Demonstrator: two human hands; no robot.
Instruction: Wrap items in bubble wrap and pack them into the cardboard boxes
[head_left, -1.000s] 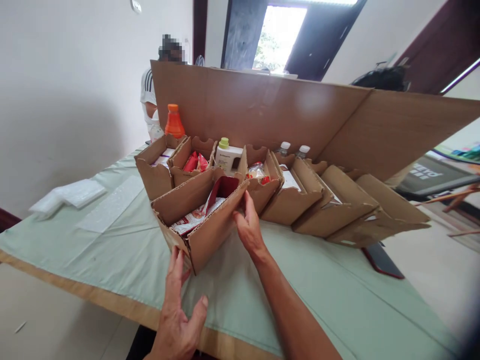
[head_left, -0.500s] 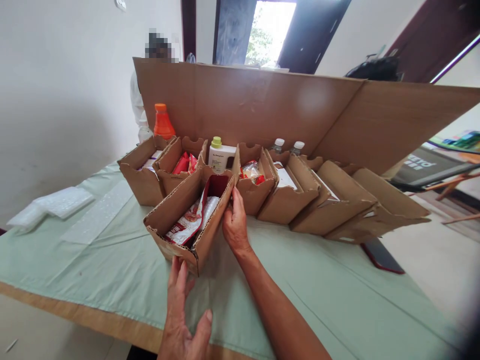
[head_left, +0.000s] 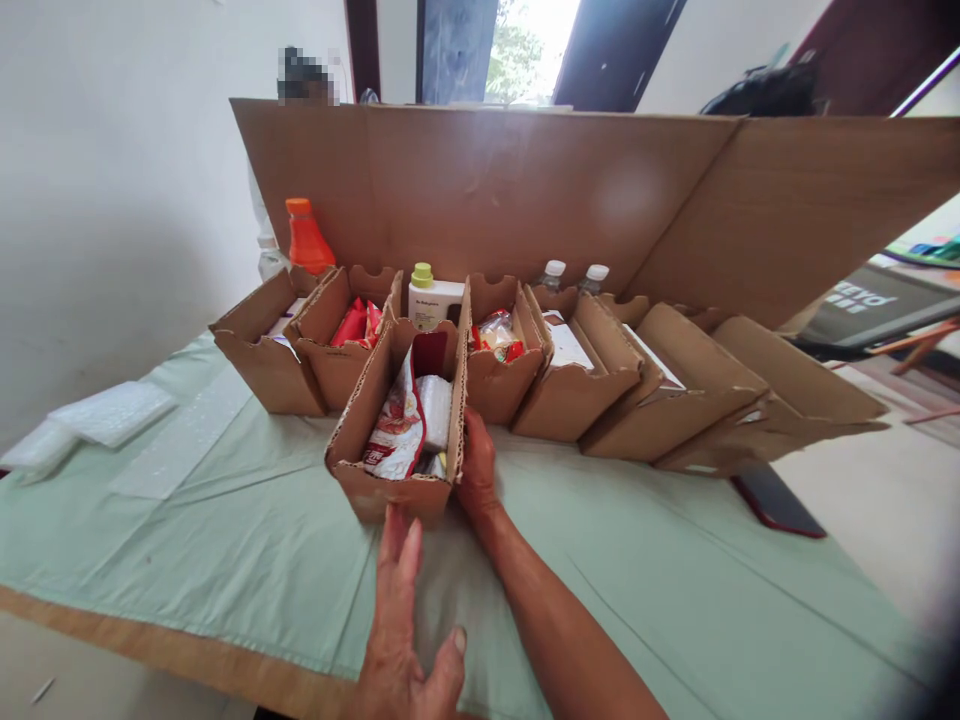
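A brown cardboard bin (head_left: pixel 396 498) stands in front of the row, holding a white-and-red printed pouch (head_left: pixel 394 425) and a bubble-wrapped item (head_left: pixel 433 412). My right hand (head_left: pixel 478 468) lies against the bin's right wall, its fingertips partly hidden. At the bin's front face, the fingertips of my left hand (head_left: pixel 409 625) touch or nearly touch the cardboard, with the thumb spread away. Just behind this bin is a white jug with a green cap (head_left: pixel 435 300). A neighbouring bin on the right holds a clear-and-red food packet (head_left: pixel 496 335).
More cardboard bins (head_left: pixel 577 405) line the back, some with red packets (head_left: pixel 356 322) or white boxes. An orange bottle (head_left: pixel 309 240) and white-capped bottles (head_left: pixel 553 272) stand behind. A tall cardboard panel (head_left: pixel 487 190) backs them. Bubble wrap (head_left: pixel 112 412) lies left, a dark phone-like slab (head_left: pixel 780 500) right. A person (head_left: pixel 306 78) is beyond.
The front bin has turned to point more straight away from me and sits farther right in view. Both hands have moved with it, the left staying at its front.
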